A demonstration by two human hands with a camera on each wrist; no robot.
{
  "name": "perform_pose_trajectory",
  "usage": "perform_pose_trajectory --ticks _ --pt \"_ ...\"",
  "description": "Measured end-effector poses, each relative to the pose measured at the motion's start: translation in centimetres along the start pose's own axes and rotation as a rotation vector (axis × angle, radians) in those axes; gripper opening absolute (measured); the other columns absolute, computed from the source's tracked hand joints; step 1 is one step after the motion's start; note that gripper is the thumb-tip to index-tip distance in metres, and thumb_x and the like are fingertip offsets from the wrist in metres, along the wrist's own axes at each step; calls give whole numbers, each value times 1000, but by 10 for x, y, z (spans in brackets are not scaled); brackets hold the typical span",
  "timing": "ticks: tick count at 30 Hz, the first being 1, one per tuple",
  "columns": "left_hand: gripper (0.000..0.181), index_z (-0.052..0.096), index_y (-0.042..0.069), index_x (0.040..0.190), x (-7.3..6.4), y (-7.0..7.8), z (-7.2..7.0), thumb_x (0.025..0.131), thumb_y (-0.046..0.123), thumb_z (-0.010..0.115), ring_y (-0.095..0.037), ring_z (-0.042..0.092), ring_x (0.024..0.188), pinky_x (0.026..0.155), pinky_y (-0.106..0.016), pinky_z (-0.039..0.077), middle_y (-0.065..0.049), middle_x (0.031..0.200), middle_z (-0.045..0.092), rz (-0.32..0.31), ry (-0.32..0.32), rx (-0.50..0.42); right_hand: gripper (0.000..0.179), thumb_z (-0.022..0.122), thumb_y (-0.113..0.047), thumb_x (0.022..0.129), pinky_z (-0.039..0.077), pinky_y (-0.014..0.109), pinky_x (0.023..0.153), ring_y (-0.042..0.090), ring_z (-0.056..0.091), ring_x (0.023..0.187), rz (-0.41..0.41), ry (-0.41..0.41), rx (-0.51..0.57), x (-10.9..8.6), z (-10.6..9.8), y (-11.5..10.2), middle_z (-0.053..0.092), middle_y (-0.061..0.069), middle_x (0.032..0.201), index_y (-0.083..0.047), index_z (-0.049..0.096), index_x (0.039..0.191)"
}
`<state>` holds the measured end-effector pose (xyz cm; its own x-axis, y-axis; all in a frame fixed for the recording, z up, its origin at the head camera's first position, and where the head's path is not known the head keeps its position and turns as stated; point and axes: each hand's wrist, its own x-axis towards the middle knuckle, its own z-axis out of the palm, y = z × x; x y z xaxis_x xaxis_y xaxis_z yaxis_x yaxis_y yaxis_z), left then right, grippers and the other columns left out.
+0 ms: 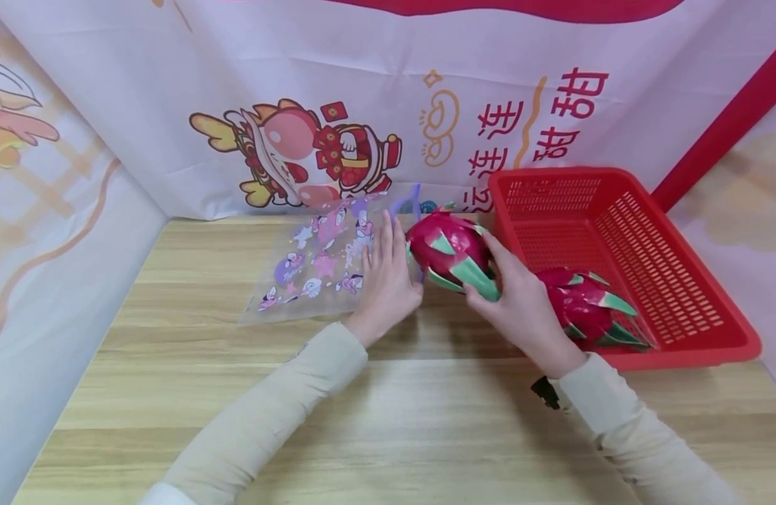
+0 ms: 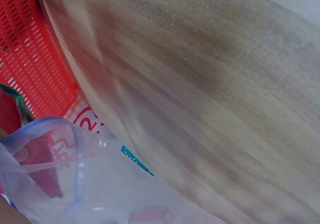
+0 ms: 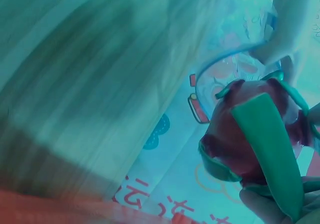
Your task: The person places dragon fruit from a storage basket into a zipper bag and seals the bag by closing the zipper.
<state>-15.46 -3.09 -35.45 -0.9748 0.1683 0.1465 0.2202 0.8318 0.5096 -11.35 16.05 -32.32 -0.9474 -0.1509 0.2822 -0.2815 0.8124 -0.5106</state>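
My right hand (image 1: 520, 301) grips a red dragon fruit (image 1: 447, 242) with green scales, thumb and fingers on opposite sides. The fruit is held at the mouth of a clear plastic zip bag (image 1: 324, 263) printed with pink and purple cartoons. My left hand (image 1: 388, 280) holds the bag near its raised, purple-edged opening, with several fingers stretched along it. Part of its grip is hidden in the head view. In the right wrist view the bag's rim (image 3: 220, 59) curves open beside the dragon fruit (image 3: 240, 139).
A red perforated plastic basket (image 1: 697, 273) stands on the right of the wooden table (image 1: 388, 435). Another dragon fruit (image 1: 586, 308) lies in its near left corner. Behind the table hangs a white printed cloth (image 1: 375, 77) with a cartoon figure and red characters.
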Motion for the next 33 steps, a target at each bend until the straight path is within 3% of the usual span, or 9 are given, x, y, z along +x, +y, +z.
perform_pose_trajectory --ticks 9,19,25,33 --pt "103 -2 6 154 -4 -4 -5 77 9 66 -27 -4 151 121 -57 5 -7 162 -14 15 31 -15 84 78 -25 77 53 50 91 33 60 113 -33 57 6 -3 21 -4 53 20 137 -9 35 147" --pt "111 -4 8 154 -10 -9 -11 69 4 68 -28 -9 150 120 -56 2 -5 161 -18 19 -18 -25 81 76 -24 79 53 46 91 33 58 119 -99 91 101 -3 45 -1 51 16 141 -15 34 148" --pt "110 -4 9 154 -9 -9 -11 70 4 67 -28 -6 151 120 -57 2 -5 162 -16 28 -36 -17 81 77 -21 79 52 45 95 31 57 122 -175 98 102 1 53 2 50 15 141 -16 34 148" --pt "112 -8 11 154 -9 -5 -6 69 3 65 -27 -8 151 120 -55 0 -4 162 -17 66 -67 -32 81 79 -21 77 50 47 97 34 54 126 -201 77 55 6 63 0 53 19 139 -16 38 147"
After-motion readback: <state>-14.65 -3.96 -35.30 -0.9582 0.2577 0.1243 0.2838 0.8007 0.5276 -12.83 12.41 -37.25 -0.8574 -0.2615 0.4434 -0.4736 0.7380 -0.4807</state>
